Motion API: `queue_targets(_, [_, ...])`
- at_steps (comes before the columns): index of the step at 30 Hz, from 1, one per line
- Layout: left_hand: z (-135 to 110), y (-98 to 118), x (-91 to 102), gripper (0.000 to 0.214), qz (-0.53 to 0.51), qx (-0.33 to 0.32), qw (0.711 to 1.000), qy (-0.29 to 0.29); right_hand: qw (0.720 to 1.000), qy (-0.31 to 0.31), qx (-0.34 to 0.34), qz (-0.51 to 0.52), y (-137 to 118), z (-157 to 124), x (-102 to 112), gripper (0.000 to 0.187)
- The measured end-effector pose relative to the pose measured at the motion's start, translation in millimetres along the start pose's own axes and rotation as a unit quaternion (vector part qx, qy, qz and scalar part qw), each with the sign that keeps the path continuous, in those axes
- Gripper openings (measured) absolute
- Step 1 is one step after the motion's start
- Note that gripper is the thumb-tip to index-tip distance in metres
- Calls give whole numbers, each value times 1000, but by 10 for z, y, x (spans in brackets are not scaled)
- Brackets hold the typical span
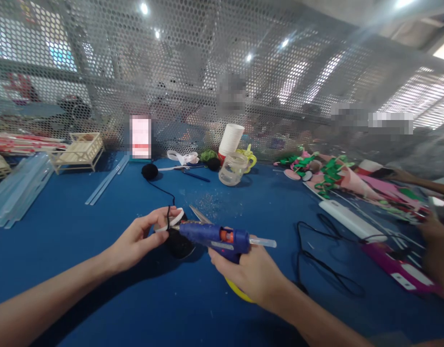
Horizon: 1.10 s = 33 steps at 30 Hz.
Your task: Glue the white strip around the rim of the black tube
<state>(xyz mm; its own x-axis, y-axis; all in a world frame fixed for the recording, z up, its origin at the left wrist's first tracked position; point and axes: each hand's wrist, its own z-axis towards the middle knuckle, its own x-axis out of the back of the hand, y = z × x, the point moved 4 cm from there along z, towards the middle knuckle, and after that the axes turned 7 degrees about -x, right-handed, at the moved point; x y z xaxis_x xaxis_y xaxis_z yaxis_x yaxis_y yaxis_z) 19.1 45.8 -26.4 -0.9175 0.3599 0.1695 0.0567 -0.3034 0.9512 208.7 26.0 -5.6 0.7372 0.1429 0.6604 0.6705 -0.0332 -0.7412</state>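
My left hand (138, 238) pinches a white-rimmed piece (176, 219) with black yarn wound over it; its full shape is hidden. A dark, yarn-covered mass (179, 245) shows just below the fingers. From there a black strand runs back to a small black yarn ball (149, 171). My right hand (253, 272) is closed round a blue glue gun (211, 233), its nozzle close to the white rim. A clear glue stick (263, 242) juts from the gun's rear. Under that hand are scissors (200, 215) with yellow handles; I cannot tell whether they are held or lying.
Behind stand a clear jar (231, 169) and stacked paper cups (230, 140). Glue sticks (21, 190) and a miniature bamboo bench (79, 150) lie left. On the right are craft flowers (333, 176), a white power strip (352, 220), black cable (299, 253) and another person's hand (437, 241).
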Motion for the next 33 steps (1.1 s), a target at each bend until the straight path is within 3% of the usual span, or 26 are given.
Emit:
queue_targets(4, [4,-8,8,21,-11,-3,1000,5,999,-5,-37,6,53,21,58,15])
queue_targets(13, [3,9,4,21,-19,10,1000,9,999,-26,-7,46,76,94,94,14])
queue_targets(33, [-2,-4,8,18,-39,2,999,7,999,-22,-19,23,85,104,87,14])
